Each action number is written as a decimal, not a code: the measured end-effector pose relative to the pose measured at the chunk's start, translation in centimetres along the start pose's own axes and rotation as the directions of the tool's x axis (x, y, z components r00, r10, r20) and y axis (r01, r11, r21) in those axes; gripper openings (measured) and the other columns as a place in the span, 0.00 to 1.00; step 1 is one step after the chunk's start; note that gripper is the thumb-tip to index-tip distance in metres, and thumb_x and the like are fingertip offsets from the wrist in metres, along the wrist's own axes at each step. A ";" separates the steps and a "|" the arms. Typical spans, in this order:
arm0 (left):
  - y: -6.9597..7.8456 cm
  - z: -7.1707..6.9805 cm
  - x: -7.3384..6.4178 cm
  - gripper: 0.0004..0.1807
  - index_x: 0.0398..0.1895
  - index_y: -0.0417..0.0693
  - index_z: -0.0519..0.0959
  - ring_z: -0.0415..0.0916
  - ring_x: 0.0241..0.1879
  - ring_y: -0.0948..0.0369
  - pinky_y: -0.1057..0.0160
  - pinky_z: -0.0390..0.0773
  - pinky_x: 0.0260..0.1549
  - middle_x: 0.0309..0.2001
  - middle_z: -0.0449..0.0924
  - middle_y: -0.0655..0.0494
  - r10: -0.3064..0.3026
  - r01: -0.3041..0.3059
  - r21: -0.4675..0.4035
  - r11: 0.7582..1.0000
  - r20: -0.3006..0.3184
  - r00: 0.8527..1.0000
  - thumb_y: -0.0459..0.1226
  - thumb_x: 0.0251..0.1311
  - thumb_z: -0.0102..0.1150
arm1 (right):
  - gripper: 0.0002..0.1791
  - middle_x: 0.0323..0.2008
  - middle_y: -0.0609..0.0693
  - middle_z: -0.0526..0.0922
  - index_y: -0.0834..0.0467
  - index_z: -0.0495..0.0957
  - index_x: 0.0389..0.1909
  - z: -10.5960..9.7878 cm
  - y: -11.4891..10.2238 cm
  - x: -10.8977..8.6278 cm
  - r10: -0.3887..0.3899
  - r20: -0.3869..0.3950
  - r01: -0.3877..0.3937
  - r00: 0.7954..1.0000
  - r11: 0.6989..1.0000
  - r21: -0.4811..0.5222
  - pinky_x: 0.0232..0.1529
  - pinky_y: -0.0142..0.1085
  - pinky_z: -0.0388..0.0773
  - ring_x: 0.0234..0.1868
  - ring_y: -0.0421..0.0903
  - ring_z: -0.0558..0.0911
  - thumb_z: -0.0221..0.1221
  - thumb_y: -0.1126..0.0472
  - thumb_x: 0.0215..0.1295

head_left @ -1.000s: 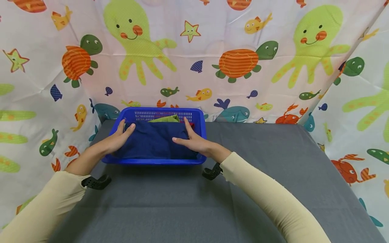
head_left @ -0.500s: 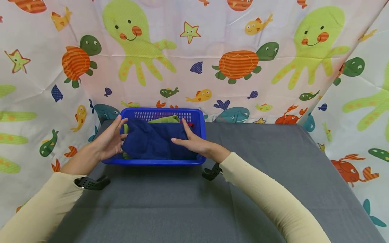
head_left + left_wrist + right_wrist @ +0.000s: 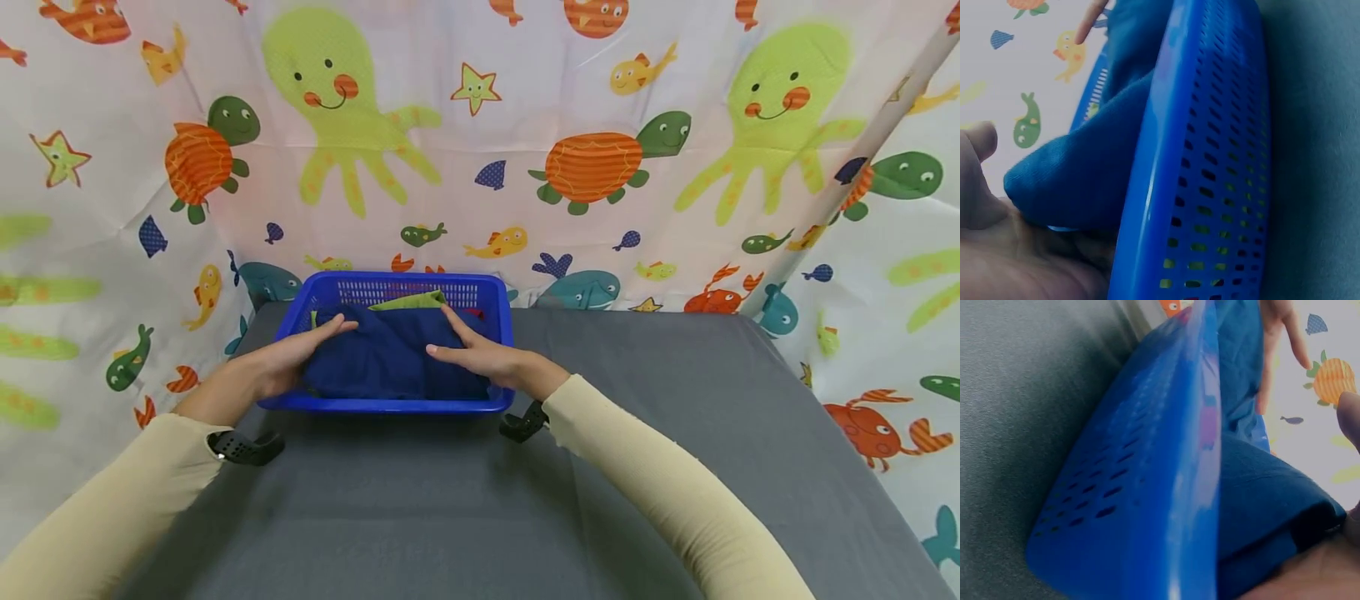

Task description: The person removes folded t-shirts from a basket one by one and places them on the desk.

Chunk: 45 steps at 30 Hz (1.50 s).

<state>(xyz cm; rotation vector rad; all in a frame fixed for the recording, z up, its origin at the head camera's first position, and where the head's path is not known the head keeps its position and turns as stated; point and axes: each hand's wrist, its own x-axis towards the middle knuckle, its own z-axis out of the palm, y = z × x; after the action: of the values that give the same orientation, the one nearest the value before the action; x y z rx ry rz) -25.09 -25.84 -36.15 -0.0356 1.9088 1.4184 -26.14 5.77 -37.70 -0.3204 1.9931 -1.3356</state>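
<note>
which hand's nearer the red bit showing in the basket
Right. The right hand is just in front of the red bit; the left hand is across the basket from it.

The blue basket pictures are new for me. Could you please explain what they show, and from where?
There is no machine: these are a person's bare left hand and right hand. The wide picture comes from a camera worn on the head; the two close ones come from cameras on the wrists. On the grey surface stands a blue basket with a dark blue cloth inside; something green and something red show behind the cloth. Both hands touch the cloth's ends; a firm grip is unclear.
</note>
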 end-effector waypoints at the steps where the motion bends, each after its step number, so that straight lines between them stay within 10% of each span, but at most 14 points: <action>1: -0.3 0.1 0.1 0.49 0.83 0.66 0.40 0.34 0.79 0.32 0.26 0.44 0.72 0.83 0.26 0.41 -0.011 0.011 0.020 1.000 -0.004 1.000 0.76 0.63 0.30 | 0.48 0.82 0.42 0.23 0.26 0.26 0.78 0.1 0.2 0.1 0.011 0.008 -0.011 1.000 1.000 0.005 0.77 0.68 0.36 0.83 0.56 0.32 0.53 0.39 0.74; 25: -3.1 -1.3 0.9 0.49 0.83 0.67 0.39 0.48 0.76 0.32 0.30 0.56 0.71 0.81 0.25 0.37 0.139 -0.132 0.181 0.975 -0.028 0.990 0.43 0.70 0.60 | 0.48 0.81 0.52 0.50 0.36 0.47 0.81 0.4 0.8 1.1 -0.033 -0.047 0.030 0.998 0.997 -0.072 0.78 0.58 0.55 0.80 0.57 0.57 0.64 0.58 0.69; 35: -2.8 -2.1 0.0 0.48 0.83 0.62 0.42 0.55 0.73 0.32 0.32 0.65 0.68 0.81 0.29 0.35 0.167 -0.153 0.198 0.968 -0.058 0.984 0.44 0.69 0.61 | 0.44 0.82 0.49 0.45 0.35 0.56 0.79 -1.0 0.5 0.7 -0.024 -0.081 0.019 0.996 0.998 -0.063 0.79 0.58 0.52 0.82 0.54 0.49 0.66 0.59 0.66; 45: -1.0 -2.3 -1.5 0.44 0.83 0.60 0.46 0.67 0.70 0.38 0.44 0.77 0.62 0.80 0.47 0.37 0.259 -0.245 0.179 0.953 -0.058 0.964 0.41 0.71 0.59 | 0.40 0.82 0.49 0.46 0.34 0.61 0.76 -2.8 -0.7 -0.7 -0.004 -0.105 0.008 0.994 0.999 0.035 0.75 0.57 0.61 0.77 0.58 0.61 0.65 0.59 0.68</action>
<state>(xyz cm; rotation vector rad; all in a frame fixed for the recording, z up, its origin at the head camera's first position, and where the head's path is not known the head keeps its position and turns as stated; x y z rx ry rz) -24.82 -28.71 -35.82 0.2448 2.1561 1.4295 -27.68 7.87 -36.22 -0.2440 2.0530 -1.4161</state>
